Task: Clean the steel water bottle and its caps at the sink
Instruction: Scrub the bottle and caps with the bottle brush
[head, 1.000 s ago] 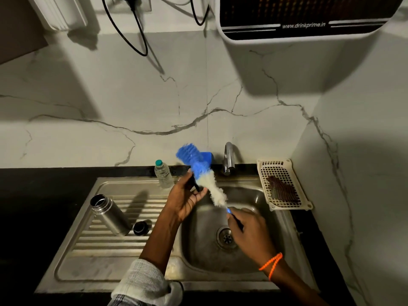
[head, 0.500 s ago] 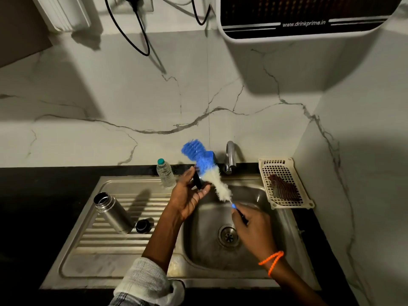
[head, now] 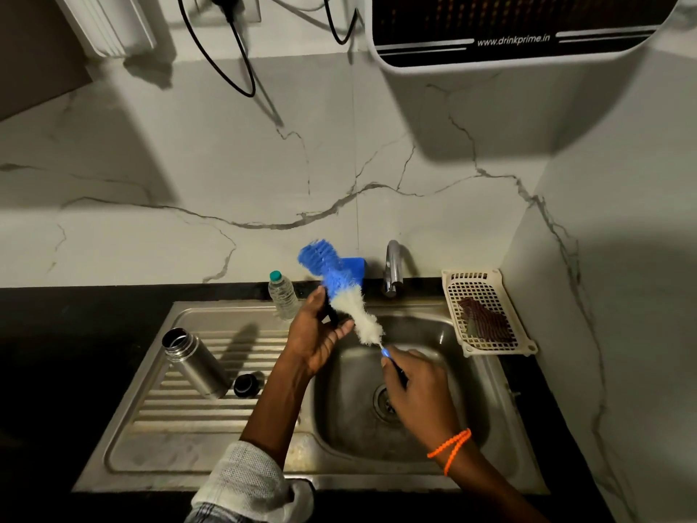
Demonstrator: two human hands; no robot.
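The steel bottle (head: 196,362) stands uncapped on the ribbed drainboard at the left. Just right of its base sits a black cap (head: 247,385). Over the basin, my right hand (head: 418,383) grips the handle of a bottle brush (head: 349,302) with blue and white bristles that points up and to the left. My left hand (head: 317,334) holds a small black cap (head: 332,313) between thumb and fingers, right against the white bristles. Fingers and bristles hide most of that cap.
The steel sink (head: 445,337) has its drain under my right hand. Behind it stand a tap (head: 392,268), a blue block (head: 356,266) and a small plastic bottle (head: 283,296). A white perforated tray (head: 452,281) holding a dark scrubber lies on the black counter at right.
Both hands, the brush and the cap have kept their pose over the basin. The whole scene slid slightly in the picture as my head moved.
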